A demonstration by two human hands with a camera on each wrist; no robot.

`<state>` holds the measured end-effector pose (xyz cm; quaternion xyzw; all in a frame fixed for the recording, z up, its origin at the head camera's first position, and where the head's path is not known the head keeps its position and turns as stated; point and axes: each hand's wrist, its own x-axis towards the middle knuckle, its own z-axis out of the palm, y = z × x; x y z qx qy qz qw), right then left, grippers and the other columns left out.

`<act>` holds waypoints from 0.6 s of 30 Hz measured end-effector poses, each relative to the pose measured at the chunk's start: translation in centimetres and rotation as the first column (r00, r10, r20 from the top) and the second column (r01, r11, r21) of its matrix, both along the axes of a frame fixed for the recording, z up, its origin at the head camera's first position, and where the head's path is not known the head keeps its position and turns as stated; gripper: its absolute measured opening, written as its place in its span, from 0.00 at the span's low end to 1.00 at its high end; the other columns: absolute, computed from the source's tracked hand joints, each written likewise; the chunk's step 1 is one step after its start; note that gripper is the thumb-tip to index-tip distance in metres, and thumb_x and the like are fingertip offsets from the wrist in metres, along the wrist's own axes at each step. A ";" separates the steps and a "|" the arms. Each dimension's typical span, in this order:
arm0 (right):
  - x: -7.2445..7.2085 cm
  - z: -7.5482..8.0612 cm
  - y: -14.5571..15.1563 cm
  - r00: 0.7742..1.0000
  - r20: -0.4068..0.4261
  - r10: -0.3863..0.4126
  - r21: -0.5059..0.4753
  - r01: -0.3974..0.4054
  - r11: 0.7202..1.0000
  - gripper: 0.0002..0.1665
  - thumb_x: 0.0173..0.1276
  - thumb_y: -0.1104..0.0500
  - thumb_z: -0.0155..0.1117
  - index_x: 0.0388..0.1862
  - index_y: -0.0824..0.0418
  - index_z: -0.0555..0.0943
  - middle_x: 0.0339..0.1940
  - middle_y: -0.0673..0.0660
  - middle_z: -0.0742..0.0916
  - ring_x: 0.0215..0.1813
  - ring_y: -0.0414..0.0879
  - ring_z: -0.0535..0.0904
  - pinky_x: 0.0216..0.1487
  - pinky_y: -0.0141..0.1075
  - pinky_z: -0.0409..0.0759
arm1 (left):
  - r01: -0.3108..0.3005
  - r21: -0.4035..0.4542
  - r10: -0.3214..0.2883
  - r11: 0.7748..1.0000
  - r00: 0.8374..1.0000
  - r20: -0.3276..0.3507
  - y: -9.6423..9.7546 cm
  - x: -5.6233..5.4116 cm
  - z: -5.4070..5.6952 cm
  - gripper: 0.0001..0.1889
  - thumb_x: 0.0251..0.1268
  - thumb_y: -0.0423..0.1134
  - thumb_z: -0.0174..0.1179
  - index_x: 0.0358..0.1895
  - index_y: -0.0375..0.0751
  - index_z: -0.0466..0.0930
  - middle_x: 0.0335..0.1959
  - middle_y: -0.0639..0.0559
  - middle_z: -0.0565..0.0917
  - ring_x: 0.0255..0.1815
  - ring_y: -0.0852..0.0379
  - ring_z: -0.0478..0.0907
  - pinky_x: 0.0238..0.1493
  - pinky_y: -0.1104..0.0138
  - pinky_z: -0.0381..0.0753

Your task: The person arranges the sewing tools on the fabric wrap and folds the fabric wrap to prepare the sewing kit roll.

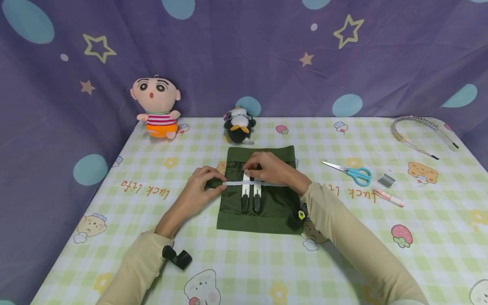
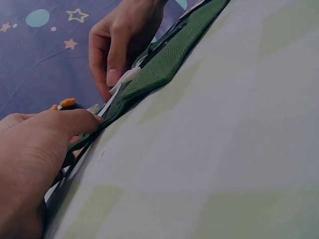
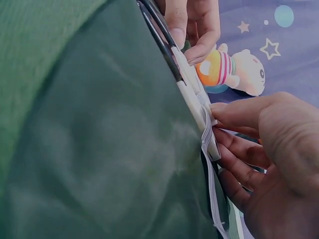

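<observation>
A dark green cloth organizer [image 1: 263,224] lies flat, crossed by a white elastic band [image 1: 234,183]. Two slim white tools with black ends, a left one [image 1: 245,191] and a right one [image 1: 257,195], lie side by side under the band; their exact kind is unclear. My right hand [image 1: 270,168] pinches the white end of the left tool, thumb on it in the right wrist view. At the band's left end, my left hand [image 1: 199,185] pinches the organizer's edge between thumb and fingers. Part of the band is hidden beneath my right hand.
Light blue scissors [image 1: 358,176], a small grey item [image 1: 386,180] and a pink-and-white stick [image 1: 389,198] lie right of the organizer. A headband [image 1: 413,118] is at the far right. A doll [image 1: 158,108] and a plush penguin [image 1: 239,126] sit along the back edge.
</observation>
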<state>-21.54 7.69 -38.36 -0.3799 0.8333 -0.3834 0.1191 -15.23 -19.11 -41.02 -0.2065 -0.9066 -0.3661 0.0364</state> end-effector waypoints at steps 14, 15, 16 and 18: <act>0.4 0.0 -0.1 1.000 -0.020 0.017 -0.012 -0.017 1.000 0.12 0.78 0.64 0.63 0.55 0.67 0.87 0.49 0.58 0.85 0.39 0.42 0.82 0.40 0.37 0.81 | -0.003 0.000 0.003 1.000 1.000 0.006 0.1 0.0 0.1 0.09 0.71 0.44 0.70 0.49 0.48 0.88 0.55 0.50 0.80 0.58 0.47 0.71 0.58 0.47 0.71; 0.4 0.0 -0.1 1.000 -0.020 0.017 -0.014 -0.017 1.000 0.12 0.78 0.64 0.63 0.55 0.67 0.87 0.49 0.58 0.85 0.39 0.42 0.82 0.40 0.37 0.81 | -0.004 0.000 0.004 1.000 1.000 0.006 0.1 0.1 0.1 0.09 0.71 0.44 0.70 0.49 0.48 0.88 0.55 0.50 0.80 0.58 0.47 0.71 0.58 0.47 0.71; 0.5 0.0 -0.1 1.000 -0.020 0.016 -0.015 -0.016 1.000 0.12 0.78 0.64 0.63 0.55 0.67 0.87 0.49 0.58 0.85 0.39 0.42 0.82 0.40 0.37 0.81 | -0.004 0.000 0.004 1.000 1.000 0.007 0.1 0.1 0.1 0.09 0.71 0.43 0.70 0.49 0.48 0.88 0.55 0.50 0.80 0.58 0.47 0.71 0.58 0.47 0.71; 0.5 0.0 -0.1 1.000 -0.019 0.015 -0.019 -0.015 1.000 0.12 0.78 0.64 0.63 0.55 0.67 0.87 0.48 0.58 0.85 0.38 0.43 0.82 0.40 0.37 0.82 | -0.006 0.000 0.006 1.000 1.000 0.008 0.1 0.1 0.1 0.09 0.70 0.43 0.70 0.49 0.48 0.88 0.55 0.50 0.80 0.58 0.47 0.72 0.58 0.47 0.71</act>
